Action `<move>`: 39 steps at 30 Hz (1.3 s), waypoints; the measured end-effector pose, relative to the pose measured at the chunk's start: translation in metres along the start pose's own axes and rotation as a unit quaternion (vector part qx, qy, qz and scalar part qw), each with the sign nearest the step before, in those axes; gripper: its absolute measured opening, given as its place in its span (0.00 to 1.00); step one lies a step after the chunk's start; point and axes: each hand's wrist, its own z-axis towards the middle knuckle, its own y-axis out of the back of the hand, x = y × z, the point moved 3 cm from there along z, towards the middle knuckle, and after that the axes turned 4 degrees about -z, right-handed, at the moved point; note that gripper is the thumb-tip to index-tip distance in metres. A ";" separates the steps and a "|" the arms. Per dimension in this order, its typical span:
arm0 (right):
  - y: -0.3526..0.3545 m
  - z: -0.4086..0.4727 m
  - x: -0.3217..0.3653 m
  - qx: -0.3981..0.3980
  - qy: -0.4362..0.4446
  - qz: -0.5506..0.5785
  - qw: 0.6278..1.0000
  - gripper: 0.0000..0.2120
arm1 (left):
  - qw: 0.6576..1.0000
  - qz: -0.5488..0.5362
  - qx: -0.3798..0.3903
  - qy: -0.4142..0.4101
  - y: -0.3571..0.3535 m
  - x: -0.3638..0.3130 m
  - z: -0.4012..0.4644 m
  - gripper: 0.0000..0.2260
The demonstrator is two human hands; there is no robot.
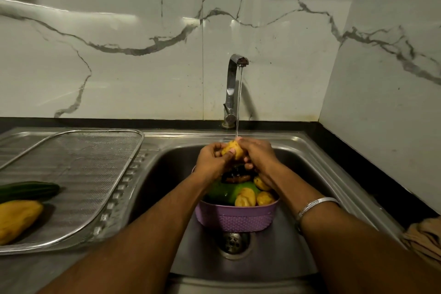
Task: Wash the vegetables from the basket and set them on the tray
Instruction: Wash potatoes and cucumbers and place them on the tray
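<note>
Rubbing small yellow knobbly potato under thin tap stream, left hand and right hand both curled round it; wet skin could slip down into purple plastic basket.

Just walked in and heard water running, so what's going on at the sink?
A person is washing vegetables. Both hands, left hand and right hand, hold a yellow potato under the stream from the tap. Below them, a purple basket in the sink holds more potatoes and a large green vegetable. On the mesh tray to the left already lie a dark green cucumber and a yellow vegetable.
</note>
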 end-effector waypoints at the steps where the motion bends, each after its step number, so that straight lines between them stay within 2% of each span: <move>1: -0.003 -0.001 -0.001 0.016 0.034 -0.052 0.998 0.09 | 1.000 0.014 -0.007 -0.009 0.002 0.001 0.000 0.09; 3: -0.007 -0.002 -0.002 0.010 0.112 -0.174 0.978 0.08 | 0.998 0.046 -0.018 -0.025 0.005 0.003 0.003 0.09; 5: -0.010 -0.004 0.000 -0.023 0.175 -0.283 0.943 0.11 | 0.998 0.050 -0.012 -0.037 0.005 0.000 0.000 0.08; 8: -0.007 -0.005 0.005 -0.088 0.180 -0.355 0.913 0.17 | 0.995 0.064 0.016 -0.075 0.000 -0.002 -0.002 0.09; 10: -0.002 0.000 0.003 -0.107 0.127 -0.371 0.914 0.21 | 0.991 0.086 0.025 -0.096 -0.002 -0.003 -0.004 0.09; 12: 0.000 0.007 -0.005 -0.087 0.056 -0.361 0.927 0.26 | 0.988 0.104 0.036 -0.108 -0.001 0.001 -0.002 0.09; 15: 0.000 0.009 -0.010 -0.048 -0.018 -0.299 0.953 0.32 | 0.992 0.069 0.065 -0.082 -0.001 0.007 0.001 0.10; 18: 0.003 0.009 -0.005 -0.079 -0.013 -0.310 0.947 0.31 | 0.982 0.146 0.063 -0.104 -0.009 -0.001 -0.002 0.10; 20: 0.006 0.008 -0.001 -0.113 0.009 -0.340 0.933 0.29 | 0.947 0.279 0.061 -0.146 -0.018 -0.004 -0.002 0.12; 21: 0.006 0.007 0.000 -0.122 0.024 -0.351 0.928 0.28 | 0.931 0.326 0.057 -0.154 -0.022 -0.003 -0.001 0.14; 22: 0.006 0.006 0.000 -0.128 0.045 -0.360 0.923 0.28 | 0.929 0.335 0.047 -0.151 -0.025 -0.002 0.002 0.15; 25: 0.002 0.000 0.004 -0.129 0.111 -0.409 0.897 0.26 | 0.950 0.296 0.004 -0.103 -0.026 0.002 0.011 0.17; 27: 0.001 -0.002 0.008 -0.132 0.131 -0.423 0.887 0.25 | 0.979 0.196 -0.006 -0.051 -0.023 0.002 0.016 0.17; 29: -0.001 -0.003 0.010 -0.134 0.139 -0.427 0.884 0.26 | 0.992 0.122 -0.004 -0.008 -0.021 -0.002 0.013 0.17; 33: 0.004 -0.002 0.006 -0.147 0.136 -0.426 0.882 0.26 | 0.993 0.084 0.073 0.034 -0.021 0.003 0.009 0.19; 36: 0.012 0.000 0.000 -0.164 0.086 -0.409 0.893 0.26 | 0.981 0.109 0.154 0.046 -0.025 0.007 0.002 0.14; 39: 0.011 0.001 0.001 -0.162 0.089 -0.394 0.900 0.27 | 0.993 0.082 0.085 0.029 -0.034 0.000 -0.003 0.13</move>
